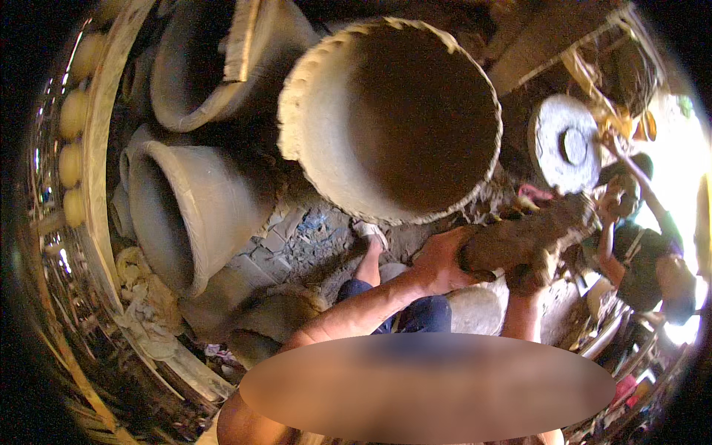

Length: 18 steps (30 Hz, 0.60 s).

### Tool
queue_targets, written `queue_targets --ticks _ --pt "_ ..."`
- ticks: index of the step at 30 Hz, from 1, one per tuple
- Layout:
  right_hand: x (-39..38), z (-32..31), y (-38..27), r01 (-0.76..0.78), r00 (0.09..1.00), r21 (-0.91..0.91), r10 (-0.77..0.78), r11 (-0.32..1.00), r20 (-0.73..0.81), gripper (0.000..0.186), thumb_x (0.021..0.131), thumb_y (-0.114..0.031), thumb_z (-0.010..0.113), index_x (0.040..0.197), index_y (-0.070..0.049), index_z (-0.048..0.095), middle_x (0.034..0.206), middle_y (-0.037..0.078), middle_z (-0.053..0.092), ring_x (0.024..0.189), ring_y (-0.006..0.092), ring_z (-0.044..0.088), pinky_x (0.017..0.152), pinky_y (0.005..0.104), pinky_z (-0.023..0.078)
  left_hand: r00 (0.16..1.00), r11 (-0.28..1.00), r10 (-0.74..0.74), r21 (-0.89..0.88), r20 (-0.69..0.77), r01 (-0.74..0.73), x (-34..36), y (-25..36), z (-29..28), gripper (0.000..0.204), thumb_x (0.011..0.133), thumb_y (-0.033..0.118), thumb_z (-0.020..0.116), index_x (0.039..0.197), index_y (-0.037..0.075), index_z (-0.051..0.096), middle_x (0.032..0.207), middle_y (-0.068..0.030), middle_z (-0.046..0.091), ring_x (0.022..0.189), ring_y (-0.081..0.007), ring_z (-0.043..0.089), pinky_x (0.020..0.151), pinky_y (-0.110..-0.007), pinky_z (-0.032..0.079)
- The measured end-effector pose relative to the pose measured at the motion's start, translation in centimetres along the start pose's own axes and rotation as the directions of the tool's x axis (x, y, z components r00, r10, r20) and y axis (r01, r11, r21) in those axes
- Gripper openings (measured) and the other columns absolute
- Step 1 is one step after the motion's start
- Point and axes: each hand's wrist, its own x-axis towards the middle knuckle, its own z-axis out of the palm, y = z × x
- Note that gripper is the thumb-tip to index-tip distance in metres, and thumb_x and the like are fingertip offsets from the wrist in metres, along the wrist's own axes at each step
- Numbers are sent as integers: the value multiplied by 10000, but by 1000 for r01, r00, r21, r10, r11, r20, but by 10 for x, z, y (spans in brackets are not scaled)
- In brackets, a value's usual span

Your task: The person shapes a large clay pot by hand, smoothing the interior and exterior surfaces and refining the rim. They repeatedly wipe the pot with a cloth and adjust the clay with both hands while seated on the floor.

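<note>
In the head view, the left hand point(443, 259) is gripping the left end of a thick, dark clay roll point(530, 233), while the mud-coated right hand point(531, 276) is grasping its underside, the exact finger placement blurring into the clay. The roll is hanging just off the lower right of the scalloped-rim clay pot point(319, 126). Its far end, seemingly unsupported, could be sagging or tearing under its own weight, or denting that rim if swinging leftward

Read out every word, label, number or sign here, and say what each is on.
No text can be read.
The large clay pot, brown clay lump and round grey disc show no lettering.
The co-worker's dark top is too blurred to tell.
</note>
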Motion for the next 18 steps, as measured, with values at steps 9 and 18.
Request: queue_targets --ticks 9,18 --pt "27 182 35 -202 848 -424 374 883 375 536 727 -228 661 1189 8 531 1086 109 614 914 176 579 786 296 477 920 985 169 33 -354 -168 -46 -32 -133 868 651 429 839 1315 1 479 1322 -195 520 1247 -267 491 1058 -381 358" --pt "71 271 114 632 325 -631 585 451 743 749 675 -250 832 1290 -17 473 1108 155 642 1026 193 616 883 350 480 605 833 -444 -554 -660 7 -26 -118 -267 835 903 708 249 1460 88 307 1465 -71 389 1374 -239 294 1134 -402 170"
